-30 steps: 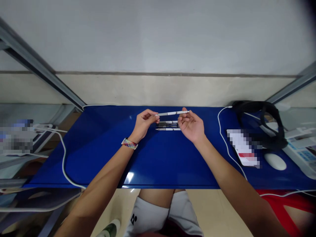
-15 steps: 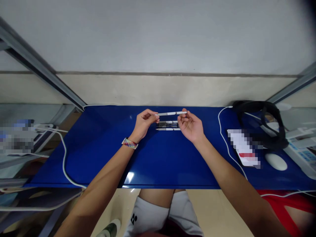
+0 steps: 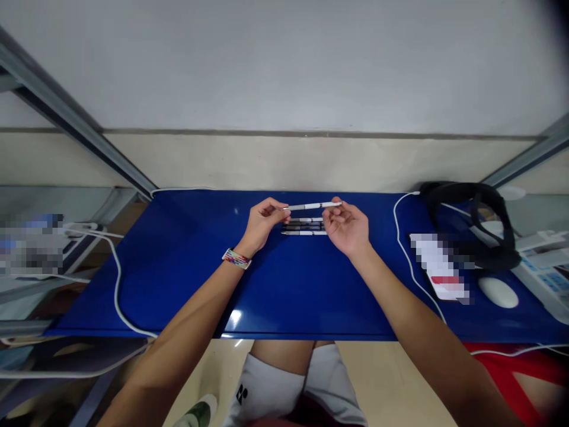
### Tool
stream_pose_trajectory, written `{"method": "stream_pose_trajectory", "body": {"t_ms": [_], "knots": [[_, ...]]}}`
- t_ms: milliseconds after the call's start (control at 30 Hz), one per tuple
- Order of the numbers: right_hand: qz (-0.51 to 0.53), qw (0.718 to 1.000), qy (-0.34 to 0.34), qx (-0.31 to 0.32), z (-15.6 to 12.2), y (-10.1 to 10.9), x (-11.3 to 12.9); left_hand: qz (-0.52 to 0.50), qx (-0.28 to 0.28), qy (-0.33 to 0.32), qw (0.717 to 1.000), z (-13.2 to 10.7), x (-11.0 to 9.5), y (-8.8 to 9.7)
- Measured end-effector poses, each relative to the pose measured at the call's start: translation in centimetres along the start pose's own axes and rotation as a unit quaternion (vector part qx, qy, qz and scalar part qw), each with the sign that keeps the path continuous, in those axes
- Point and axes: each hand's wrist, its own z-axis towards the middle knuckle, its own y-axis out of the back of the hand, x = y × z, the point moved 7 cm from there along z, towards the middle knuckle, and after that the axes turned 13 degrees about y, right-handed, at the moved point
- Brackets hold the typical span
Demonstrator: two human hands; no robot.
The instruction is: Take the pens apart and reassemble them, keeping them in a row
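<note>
A white and grey pen (image 3: 313,206) is held crosswise above the table between my two hands. My left hand (image 3: 261,224) pinches its tip end, fingers closed. At the other end, my right hand (image 3: 349,226) grips the pen between thumb and fingertips, palm partly turned up. Just below this pen, several more pens (image 3: 304,228) lie side by side on the blue tabletop (image 3: 306,284). Their right ends are partly hidden behind my right hand, and my left fingers cover some left ends.
To the right lie a phone (image 3: 438,267), a white mouse (image 3: 498,292), a black headband-like device (image 3: 471,225) and a white cable (image 3: 406,261). Another cable (image 3: 118,279) crosses the table's left side. A wall (image 3: 284,160) stands behind; grey metal posts (image 3: 89,118) flank the table.
Both hands and the held pen have shifted very slightly right in view. The pen's right end now tilts up a little more. The row of pens is unchanged.
</note>
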Motion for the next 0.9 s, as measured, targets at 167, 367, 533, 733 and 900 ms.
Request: {"method": "stream_pose_trajectory", "body": {"t_ms": [167,367,533,733,900], "knots": [[-0.010,1.000,0.001,0.005,0.1,0.0,0.0,0.005,-0.003,-0.002,1.000,0.0,-0.1,0.1],[-0.038,0.999,0.011,0.008,0.1,-0.1,0.2,-0.003,0.006,-0.003,1.000,0.0,-0.1,0.1],[-0.062,0.998,0.018,0.016,0.3,0.0,0.2,0.001,0.000,-0.005,1.000,0.0,-0.2,0.3],[-0.167,0.983,0.058,0.049,0.7,-0.1,0.9,0.024,-0.026,-0.006,0.999,0.3,-0.2,1.0],[-0.401,0.887,0.218,0.074,0.8,0.4,2.6,0.073,-0.038,-0.015,0.997,0.6,-0.2,1.7]]}}
